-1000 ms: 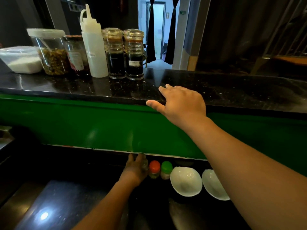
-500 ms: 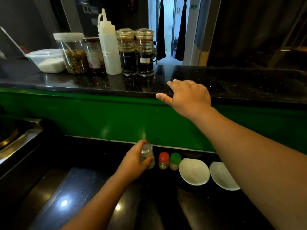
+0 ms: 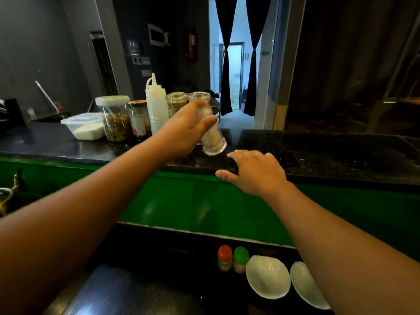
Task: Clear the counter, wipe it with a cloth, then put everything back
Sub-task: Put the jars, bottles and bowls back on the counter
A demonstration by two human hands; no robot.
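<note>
My left hand (image 3: pixel 185 130) grips a clear glass shaker (image 3: pixel 212 138) with pale contents, tilted, just above the black upper counter (image 3: pixel 318 153). My right hand (image 3: pixel 254 171) lies flat, fingers apart, on that counter's front edge and holds nothing. At the back left of the counter stand a white squeeze bottle (image 3: pixel 156 108), a lidded jar of nuts (image 3: pixel 116 119), a red-labelled jar (image 3: pixel 139 119), two glass sauce jars (image 3: pixel 176 102) partly hidden by my left hand, and a plastic tub (image 3: pixel 85 126). No cloth is in view.
On the lower black counter (image 3: pixel 141 292) stand a red-capped bottle (image 3: pixel 225 258), a green-capped bottle (image 3: pixel 241 259) and two white bowls (image 3: pixel 268 277). A green panel (image 3: pixel 181 201) joins the two levels. A doorway with dark curtains (image 3: pixel 236 71) lies beyond.
My left hand took the glass shaker off the lower counter and raised it to the upper counter. My right hand stayed on the counter edge. The view tilted upward.
</note>
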